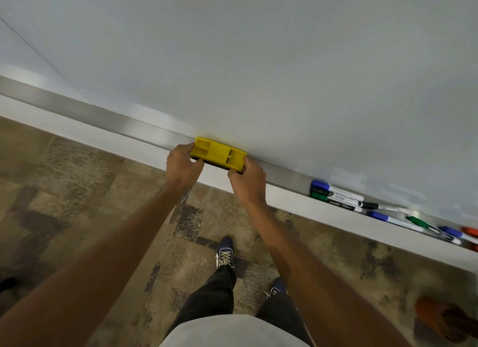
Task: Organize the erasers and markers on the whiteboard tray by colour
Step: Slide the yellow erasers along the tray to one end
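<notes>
A yellow eraser [218,154] with a dark felt underside sits on the metal whiteboard tray [134,128], against the board. My left hand [182,165] grips its left end and my right hand [248,182] grips its right end. Further right on the tray lie several markers in a loose pile: a blue marker [336,188], a green marker [333,200], a black marker [382,206], another blue marker [393,219], another green marker [429,227] and a red marker [470,231] at the frame's edge.
The whiteboard [258,62] fills the upper view. Below the tray is patterned carpet [90,191] with my feet in blue shoes [225,252]. A blurred brown object [445,318] stands on the floor at the lower right.
</notes>
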### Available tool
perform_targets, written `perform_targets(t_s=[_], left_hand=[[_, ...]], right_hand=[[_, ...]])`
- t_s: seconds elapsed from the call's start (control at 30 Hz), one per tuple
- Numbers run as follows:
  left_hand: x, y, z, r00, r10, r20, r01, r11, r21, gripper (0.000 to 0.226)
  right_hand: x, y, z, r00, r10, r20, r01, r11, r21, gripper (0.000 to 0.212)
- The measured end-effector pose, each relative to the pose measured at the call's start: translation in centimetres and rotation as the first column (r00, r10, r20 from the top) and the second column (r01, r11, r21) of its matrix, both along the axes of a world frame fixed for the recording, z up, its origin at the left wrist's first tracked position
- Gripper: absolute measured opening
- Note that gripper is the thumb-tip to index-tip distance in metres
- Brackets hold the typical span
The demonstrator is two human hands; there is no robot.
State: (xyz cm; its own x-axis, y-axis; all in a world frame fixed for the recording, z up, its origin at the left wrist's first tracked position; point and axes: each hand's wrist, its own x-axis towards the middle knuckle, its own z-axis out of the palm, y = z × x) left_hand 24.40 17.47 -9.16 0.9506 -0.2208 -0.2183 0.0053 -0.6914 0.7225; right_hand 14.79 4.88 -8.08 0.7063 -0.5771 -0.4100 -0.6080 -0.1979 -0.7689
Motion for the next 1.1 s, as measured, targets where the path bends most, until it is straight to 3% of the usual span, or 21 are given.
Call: perform_targets(t_s=[0.2,0.3,0.37,0.73,1.1], left_hand=[[-1.9,-0.9,0.6,0.996,-0.029,0.079,0.025,0.998,0.06,0.05],[-3.6,-2.0,1.1,0.989,-0.061,0.137,0.058,0.998,0.021,0.044],[-4.8,-3.1,1.6,0.981,-0.089,0.174,0.093,0.996,-0.014,0.041],[-13.0,-12.1,4.7,0.948,-0.207,0.241,0.244,0.96,-0.138,0.036],[-24.1,-24.4,6.5,0.946,-0.268,0.184,0.308,0.919,-0.245,0.03]], right_hand=[[-1.8,-1.1,0.1,0.999,0.022,0.048,-0.019,0.998,-0.061,0.011],[-3.2,-2.5,0.5,0.999,0.016,0.035,-0.01,0.988,-0.155,0.036],[-4.4,-3.8,1.0,0.997,0.003,0.074,0.012,0.98,-0.198,0.041],[-12.9,-12.4,3.9,0.957,-0.005,0.288,0.129,0.903,-0.411,0.033],[-24.1,-24.6,5.3,0.921,-0.055,0.385,0.247,0.847,-0.47,0.029]])
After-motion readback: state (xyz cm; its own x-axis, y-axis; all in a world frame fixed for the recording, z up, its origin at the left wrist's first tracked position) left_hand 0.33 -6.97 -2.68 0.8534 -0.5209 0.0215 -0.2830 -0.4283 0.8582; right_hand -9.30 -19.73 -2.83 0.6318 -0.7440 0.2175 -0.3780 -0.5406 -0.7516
